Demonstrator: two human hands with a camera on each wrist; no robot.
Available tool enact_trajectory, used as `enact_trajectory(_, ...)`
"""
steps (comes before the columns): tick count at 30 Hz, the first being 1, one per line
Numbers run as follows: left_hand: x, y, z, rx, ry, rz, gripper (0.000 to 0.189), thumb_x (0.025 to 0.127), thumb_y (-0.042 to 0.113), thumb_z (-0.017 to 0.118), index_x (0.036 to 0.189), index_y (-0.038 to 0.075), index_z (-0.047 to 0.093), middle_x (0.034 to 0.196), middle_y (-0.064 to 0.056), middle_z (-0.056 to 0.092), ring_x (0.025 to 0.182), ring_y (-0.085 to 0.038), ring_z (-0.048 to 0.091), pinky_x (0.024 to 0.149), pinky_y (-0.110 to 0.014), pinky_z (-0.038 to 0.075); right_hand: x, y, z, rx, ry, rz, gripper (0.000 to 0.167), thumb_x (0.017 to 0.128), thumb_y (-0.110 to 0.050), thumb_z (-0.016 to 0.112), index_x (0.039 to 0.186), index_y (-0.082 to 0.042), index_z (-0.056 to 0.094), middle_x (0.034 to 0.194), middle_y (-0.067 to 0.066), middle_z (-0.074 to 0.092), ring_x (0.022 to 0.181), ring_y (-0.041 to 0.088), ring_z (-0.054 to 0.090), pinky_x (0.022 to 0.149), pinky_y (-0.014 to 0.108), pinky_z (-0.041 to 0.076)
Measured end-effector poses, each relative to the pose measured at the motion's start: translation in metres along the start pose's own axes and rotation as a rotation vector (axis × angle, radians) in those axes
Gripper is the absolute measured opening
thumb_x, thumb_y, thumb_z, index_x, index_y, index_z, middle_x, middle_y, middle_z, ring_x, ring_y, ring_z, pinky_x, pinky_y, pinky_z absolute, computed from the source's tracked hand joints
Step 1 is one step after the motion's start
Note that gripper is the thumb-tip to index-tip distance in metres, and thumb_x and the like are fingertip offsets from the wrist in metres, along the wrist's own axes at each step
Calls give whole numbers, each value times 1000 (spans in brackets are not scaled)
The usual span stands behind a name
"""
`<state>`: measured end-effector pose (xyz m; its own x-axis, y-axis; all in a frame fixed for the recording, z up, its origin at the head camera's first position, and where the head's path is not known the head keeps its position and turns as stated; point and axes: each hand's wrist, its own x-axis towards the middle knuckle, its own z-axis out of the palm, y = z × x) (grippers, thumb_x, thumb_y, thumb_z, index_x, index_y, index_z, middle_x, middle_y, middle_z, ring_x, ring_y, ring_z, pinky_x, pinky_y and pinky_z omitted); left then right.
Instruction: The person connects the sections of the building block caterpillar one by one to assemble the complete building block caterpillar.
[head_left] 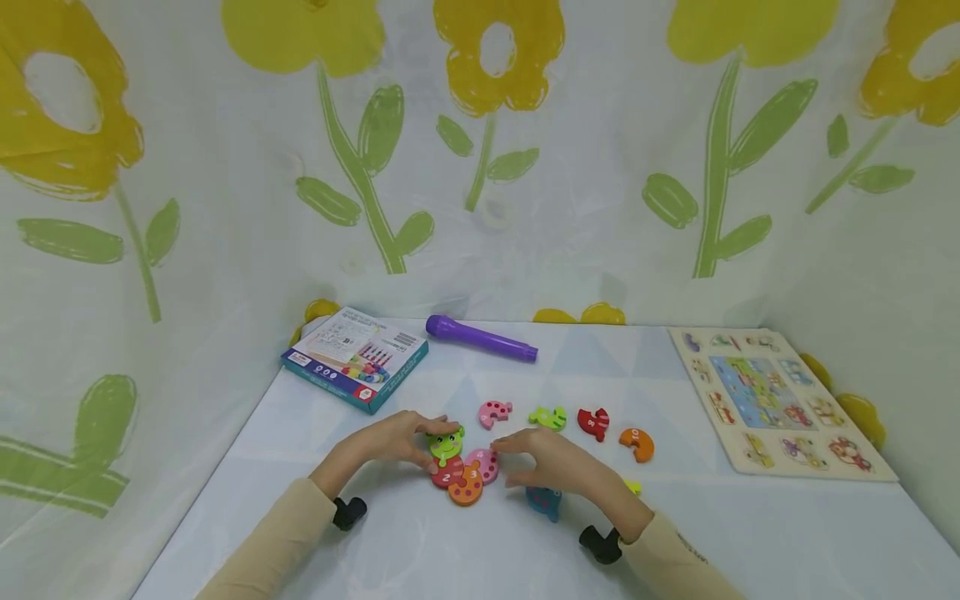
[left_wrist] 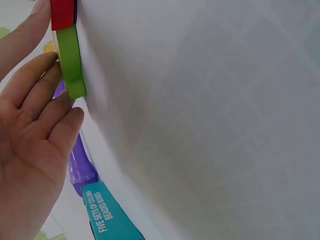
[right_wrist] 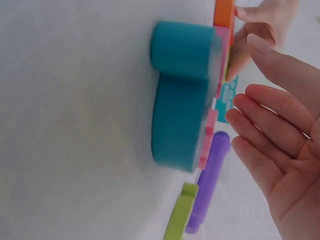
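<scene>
The left hand (head_left: pixel 397 439), fingers relaxed, touches the green caterpillar head (head_left: pixel 447 447), apparently steadying its joined red segment (head_left: pixel 447 474), orange segment (head_left: pixel 466 490) and pink segment (head_left: pixel 488 467) on the surface (head_left: pixel 390 550), while the empty right hand (head_left: pixel 557 460) spreads alongside.

Beside my right fingers (head_left: pixel 517 441), a teal piece (head_left: pixel 543 502) is partly hidden in the head view and, behind them, a yellow piece (head_left: pixel 634 486) mostly so. Above my left fingers (left_wrist: pixel 39 86), the left wrist view's edge cuts off a red piece (left_wrist: pixel 63 14).
</scene>
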<state>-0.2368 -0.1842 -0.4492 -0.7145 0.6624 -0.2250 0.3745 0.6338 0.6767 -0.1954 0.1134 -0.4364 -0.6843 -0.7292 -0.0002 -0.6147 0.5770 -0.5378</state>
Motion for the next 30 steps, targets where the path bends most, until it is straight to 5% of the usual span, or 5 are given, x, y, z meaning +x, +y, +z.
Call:
enact_trajectory(21,1,-2,1,-16,6,-10,67,76,21,82,138,23,56,148,-15,40,138,-34,33,110,-57,27,-31,27,-20,35,213,222,47,80,-18,79,123,-5,66,120,8,67,118,29,58,95,46,49)
enact_trajectory(30,1,0,2,-17,8,-20,67,76,21,82,137,24,56,148,-15,40,138,-35,33,110,-57,27,-34,39,-27,-30,240,193,47,81,-17,78,121,3,65,118,15,67,107,32,63,89,43,53)
